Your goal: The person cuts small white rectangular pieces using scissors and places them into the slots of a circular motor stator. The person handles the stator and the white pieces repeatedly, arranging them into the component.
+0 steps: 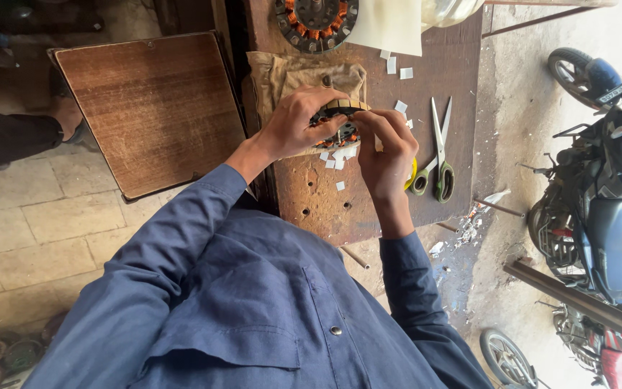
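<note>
I am gripping the motor stator (340, 122), heavy, rigid, with fragile copper windings, by its outer rim at centre frame on the worktop (448, 72), left hand (293, 126) clasping, right hand (390, 148) pinching its edge.

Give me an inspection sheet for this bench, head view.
Surface: worn brown wooden bench, holes near front edge.
Job's things: round copper-wound motor stator on tan cloth.
Clutter: white paper slips, green-handled scissors, second wound stator.
Grippers: left hand and right hand both grip the stator.
Cables: nothing seen.
Surroundings: wooden board left, parked motorcycles right.
</note>
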